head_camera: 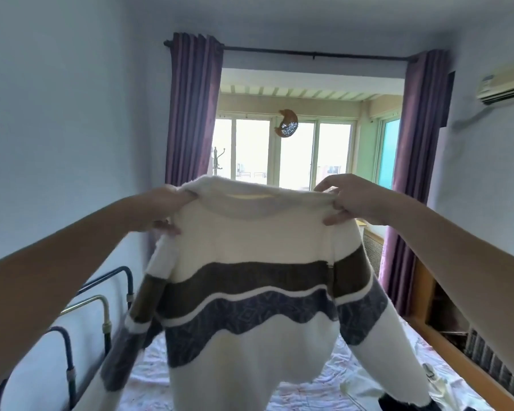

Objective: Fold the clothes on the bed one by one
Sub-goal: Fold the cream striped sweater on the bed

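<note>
Left hand [160,207] grips the left shoulder of the sweater [249,292], fingers curled into the knit and partly buried. The sweater hangs spread in the air above the bed [149,378], hiding most of the sheet; hem and cuffs are cut off below. Right hand [350,200] pinches the right shoulder, fingertips showing beneath.

Bed [149,378], pale garment [365,387] on it.
</note>
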